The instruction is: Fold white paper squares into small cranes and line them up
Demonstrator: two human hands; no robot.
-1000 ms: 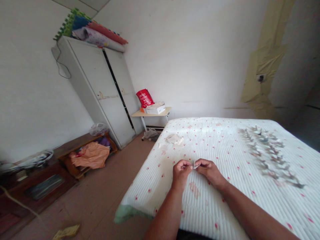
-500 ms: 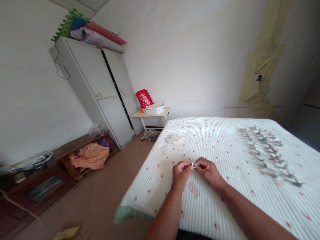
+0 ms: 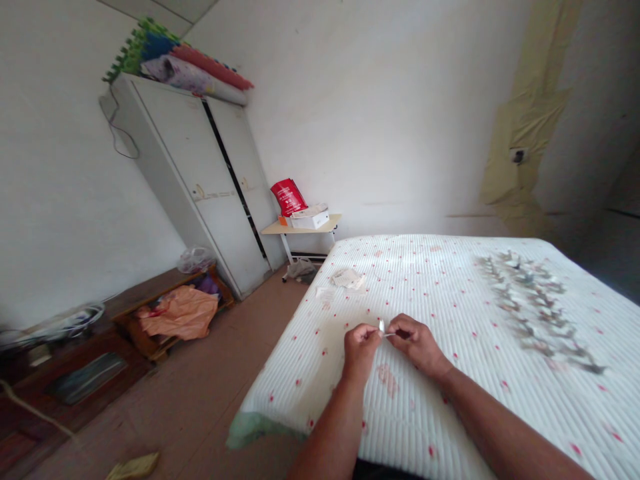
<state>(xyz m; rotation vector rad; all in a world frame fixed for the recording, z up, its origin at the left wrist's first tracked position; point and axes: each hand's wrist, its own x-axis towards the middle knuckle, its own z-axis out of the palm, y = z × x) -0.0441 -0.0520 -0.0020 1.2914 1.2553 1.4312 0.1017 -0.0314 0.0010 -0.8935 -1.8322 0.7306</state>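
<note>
The grip of the left hand is pinched on a small white piece; the grip of the right hand is clamped on its opposite edge. The piece is located between the fingertips, above the bed. Relative to the preceding frame, its upright flap has shifted slightly toward the left hand; the surroundings are unchanged.

Directions below are taken from the piece, twelve o'clock being straight ahead. The bed carries a ribbed white cover with red spots. At two o'clock, small grey-white figures stand in rows, detail blurred. At eleven o'clock lie thin paper sheets. Beyond, also at eleven, a bench supports a white box and a red bag. At ten o'clock stands a grey cabinet, topped with rolled mats. A wall socket is mounted at one o'clock.
</note>
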